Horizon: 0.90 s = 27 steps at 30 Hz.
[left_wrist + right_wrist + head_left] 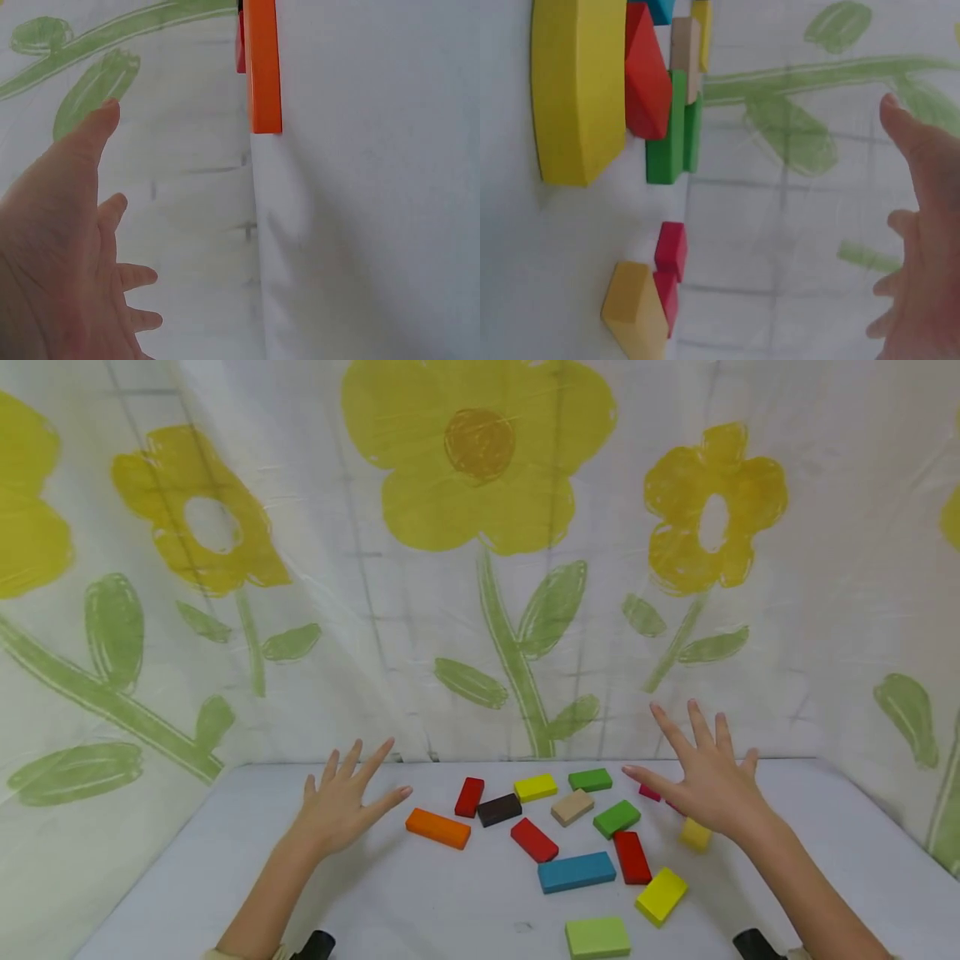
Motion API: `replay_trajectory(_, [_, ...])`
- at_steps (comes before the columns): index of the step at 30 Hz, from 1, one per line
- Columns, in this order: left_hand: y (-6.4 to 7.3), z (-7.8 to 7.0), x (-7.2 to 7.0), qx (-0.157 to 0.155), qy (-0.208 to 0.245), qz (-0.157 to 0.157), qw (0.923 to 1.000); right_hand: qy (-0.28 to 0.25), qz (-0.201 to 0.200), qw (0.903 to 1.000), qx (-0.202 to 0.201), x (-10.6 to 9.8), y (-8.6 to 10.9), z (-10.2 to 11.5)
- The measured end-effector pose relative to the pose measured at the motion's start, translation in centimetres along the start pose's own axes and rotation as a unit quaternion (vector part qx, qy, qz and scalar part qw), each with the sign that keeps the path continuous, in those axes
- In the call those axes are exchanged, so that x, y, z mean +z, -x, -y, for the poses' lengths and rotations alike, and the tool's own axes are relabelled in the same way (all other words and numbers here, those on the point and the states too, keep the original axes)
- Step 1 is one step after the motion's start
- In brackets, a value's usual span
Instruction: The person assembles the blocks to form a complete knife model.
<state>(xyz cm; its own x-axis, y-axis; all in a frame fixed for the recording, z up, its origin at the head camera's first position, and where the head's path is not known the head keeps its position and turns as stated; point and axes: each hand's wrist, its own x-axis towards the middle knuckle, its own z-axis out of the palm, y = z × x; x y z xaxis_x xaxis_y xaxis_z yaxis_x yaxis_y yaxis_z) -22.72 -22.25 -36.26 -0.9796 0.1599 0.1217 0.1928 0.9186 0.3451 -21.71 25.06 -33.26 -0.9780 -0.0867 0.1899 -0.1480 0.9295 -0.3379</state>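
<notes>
Above the counter (420, 910), hovering with left hand (337, 810) and right hand (716, 785), with fingers (671, 732) wide and empty. Could jostle the blue block (577, 872), just beside two red blocks (534, 840) (632, 858), by reaching in low through such tight spacing.

The orange block (264, 75) presents smooth, flat faces with a low sheen; whether it is wood or plastic cannot be determined. The bright yellow block (577, 90) has smooth, matt faces. The tan block (572, 807) resembles pale wood, matt in finish. The tabletop (420, 902) is smooth and matt. The flower-patterned curtain (315, 568) appears thin, semi-translucent and lightly creased, with a faint sheen.
</notes>
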Motion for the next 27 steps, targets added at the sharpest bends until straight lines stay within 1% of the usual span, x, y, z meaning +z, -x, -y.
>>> replay_trajectory(3, [-0.5, -0.3, 0.3, -0.003, -0.001, -0.004, 1.0000, -0.013, -0.004, 0.9999, -0.010, 0.2, -0.1, 0.7])
replay_trajectory(6, [-0.7, -0.4, 0.7, -0.003, 0.005, 0.000, 1.0000, -0.022, -0.007, 0.9996, -0.018, 0.6, -0.1, 1.2])
replay_trajectory(8, [-0.8, -0.5, 1.0, 0.001, 0.008, 0.002, 1.0000, -0.026, -0.007, 0.9994, -0.019, 0.7, 0.0, 1.5])
replay_trajectory(11, [-0.8, -0.3, 1.7, 0.014, 0.015, -0.006, 0.9998, -0.035, -0.004, 0.9990, -0.026, 1.1, 0.1, 1.7])
replay_trajectory(13, [-0.8, -0.2, 2.1, 0.028, 0.032, -0.017, 0.9989, -0.043, 0.000, 0.9985, -0.033, 1.3, 0.1, 1.9])
replay_trajectory(16, [-0.8, -0.1, 2.8, 0.045, 0.084, -0.022, 0.9952, -0.063, 0.005, 0.9967, -0.051, 1.7, 0.3, 1.8])
replay_trajectory(18, [-0.9, 0.0, 3.2, 0.046, 0.131, -0.017, 0.9902, -0.082, 0.014, 0.9946, -0.062, 1.8, 0.4, 1.8])
replay_trajectory(22, [-1.0, 0.1, 3.8, 0.030, 0.214, -0.010, 0.9762, -0.137, 0.042, 0.9862, -0.083, 2.1, 0.5, 1.8])
replay_trajectory(24, [-1.2, 0.2, 4.0, 0.028, 0.254, -0.008, 0.9669, -0.158, 0.053, 0.9816, -0.094, 2.2, 0.4, 1.9])
replay_trajectory(27, [-1.3, 0.3, 4.4, 0.036, 0.311, 0.005, 0.9497, -0.179, 0.059, 0.9755, -0.114, 2.6, 0.4, 2.0])
